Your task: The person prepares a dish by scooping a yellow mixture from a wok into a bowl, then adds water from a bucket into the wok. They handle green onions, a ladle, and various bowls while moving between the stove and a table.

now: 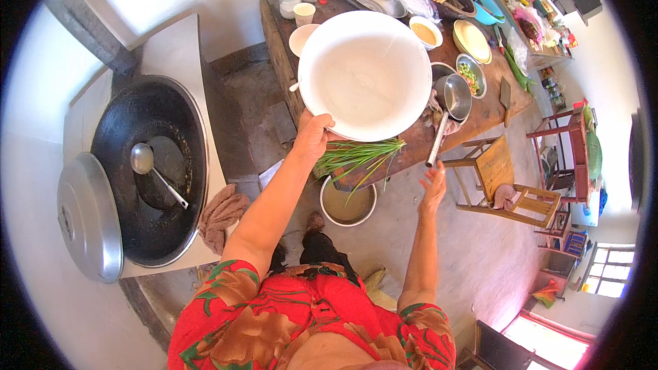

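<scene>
My left hand (315, 136) is closed on the near rim of a large white basin (367, 75), tilted so that its pale inside shows. Green scallions (360, 157) lie at the table edge just below the basin. My right hand (432, 186) is open, fingers apart, just below the handle end of a metal dipper (454, 96); whether a fingertip touches the handle I cannot tell. The dipper rests at the table's near side, by a cloth. A bowl of chopped green and pinkish pieces (471, 75) stands beside it.
A black wok (116, 144) holding a ladle (142, 159) sits on the stove at left, a lid (89, 216) leaning there. A pail of cloudy water (348, 204) stands on the floor. A cleaver (505, 99) lies on the table (404, 164); a wooden chair (497, 168) is at right.
</scene>
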Motion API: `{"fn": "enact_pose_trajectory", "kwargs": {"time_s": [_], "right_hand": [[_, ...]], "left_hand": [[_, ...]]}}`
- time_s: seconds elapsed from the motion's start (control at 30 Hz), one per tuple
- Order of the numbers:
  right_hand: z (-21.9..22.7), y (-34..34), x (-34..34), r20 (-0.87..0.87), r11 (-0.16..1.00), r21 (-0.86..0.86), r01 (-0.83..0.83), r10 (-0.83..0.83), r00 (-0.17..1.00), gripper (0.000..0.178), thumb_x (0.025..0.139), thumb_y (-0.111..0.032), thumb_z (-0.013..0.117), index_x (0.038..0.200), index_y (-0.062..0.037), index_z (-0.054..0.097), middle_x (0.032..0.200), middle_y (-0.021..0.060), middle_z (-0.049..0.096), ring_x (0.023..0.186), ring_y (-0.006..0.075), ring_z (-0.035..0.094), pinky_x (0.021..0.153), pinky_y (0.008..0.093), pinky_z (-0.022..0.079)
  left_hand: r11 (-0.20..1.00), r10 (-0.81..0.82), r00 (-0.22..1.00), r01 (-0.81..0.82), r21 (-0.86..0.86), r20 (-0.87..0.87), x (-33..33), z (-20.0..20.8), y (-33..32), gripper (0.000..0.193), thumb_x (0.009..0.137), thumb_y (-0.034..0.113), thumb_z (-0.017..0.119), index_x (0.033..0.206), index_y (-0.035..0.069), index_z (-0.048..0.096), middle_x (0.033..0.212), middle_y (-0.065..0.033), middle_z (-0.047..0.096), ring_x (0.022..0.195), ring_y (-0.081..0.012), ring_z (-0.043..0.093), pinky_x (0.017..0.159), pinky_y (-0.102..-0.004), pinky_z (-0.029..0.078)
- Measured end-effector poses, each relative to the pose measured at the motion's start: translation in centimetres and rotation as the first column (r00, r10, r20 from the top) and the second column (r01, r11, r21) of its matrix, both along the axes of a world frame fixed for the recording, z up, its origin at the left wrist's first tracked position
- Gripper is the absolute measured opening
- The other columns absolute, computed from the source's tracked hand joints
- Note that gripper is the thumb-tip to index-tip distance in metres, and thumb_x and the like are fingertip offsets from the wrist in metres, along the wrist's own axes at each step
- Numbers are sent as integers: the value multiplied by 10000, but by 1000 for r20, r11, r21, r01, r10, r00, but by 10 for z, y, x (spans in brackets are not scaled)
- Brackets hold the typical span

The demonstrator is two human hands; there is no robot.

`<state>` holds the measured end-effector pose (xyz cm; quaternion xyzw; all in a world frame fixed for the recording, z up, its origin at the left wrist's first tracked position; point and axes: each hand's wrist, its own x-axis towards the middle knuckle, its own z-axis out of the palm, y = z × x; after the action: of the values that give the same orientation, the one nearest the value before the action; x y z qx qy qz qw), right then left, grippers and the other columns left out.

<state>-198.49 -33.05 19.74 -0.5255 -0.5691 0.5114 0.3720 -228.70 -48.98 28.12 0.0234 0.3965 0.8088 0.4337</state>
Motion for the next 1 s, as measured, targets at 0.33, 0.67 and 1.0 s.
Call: {"fn": "enact_pose_trajectory", "kwargs": {"time_s": [0.33, 0.67, 1.0], "right_hand": [[28, -76, -37, 36, 986, 168, -6, 0, 999, 536, 962, -392, 470, 1382, -63, 417, 1231, 115, 499, 1050, 201, 528, 812, 336, 477], [49, -91, -115, -260, 937, -67, -342, 315, 913, 717, 920, -504, 469, 1450, -73, 252, 1455, 142, 329, 1331, 272, 328, 1049, 444, 306], [114, -101, -188, -407, 802, 282, -527, 597, 691, 626, 853, -172, 678, 1368, 27, 384, 1310, 112, 496, 1170, 216, 489, 993, 357, 390]], "left_hand": [[994, 21, 994, -32, 103, 106, 11, -10, -58, 507, 679, 5, 506, 1165, -129, 455, 1079, -224, 592, 907, -336, 652, 744, -490, 594], [950, 78, 957, -156, 270, 281, 31, 10, -147, 564, 653, -12, 559, 1207, -67, 468, 1084, -182, 599, 956, -339, 639, 781, -550, 567], [856, 108, 875, -323, 404, 472, 28, 20, -232, 554, 688, 63, 543, 1229, -31, 468, 1139, -199, 583, 1013, -357, 612, 801, -515, 568]]}}
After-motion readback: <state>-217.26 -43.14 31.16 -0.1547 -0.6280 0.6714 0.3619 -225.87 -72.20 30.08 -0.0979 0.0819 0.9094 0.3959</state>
